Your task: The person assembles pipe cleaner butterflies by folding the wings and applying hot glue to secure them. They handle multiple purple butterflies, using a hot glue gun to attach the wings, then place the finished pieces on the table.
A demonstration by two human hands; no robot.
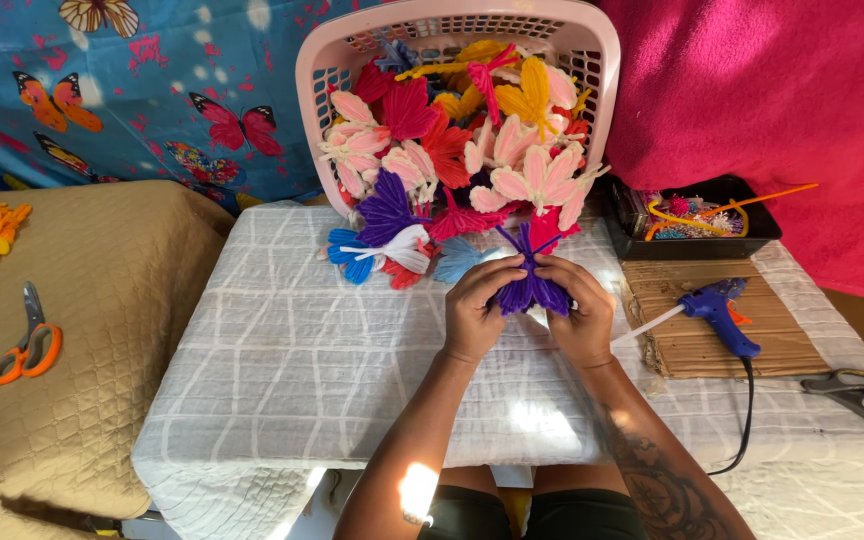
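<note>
Both hands [527, 305] pinch a fuzzy purple butterfly [529, 288].

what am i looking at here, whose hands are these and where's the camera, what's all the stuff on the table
There is no machine here: the one picture comes from a camera worn on a person's head, looking down at their own bare hands. The left hand and right hand together hold a purple pipe-cleaner butterfly over a table covered in white cloth. Behind it a pink laundry basket lies tipped, spilling more butterflies in many colours. On the right, a blue glue gun rests on cardboard, with grey scissors and a black tray nearby. Orange-handled scissors lie on the tan quilt at left.
</note>
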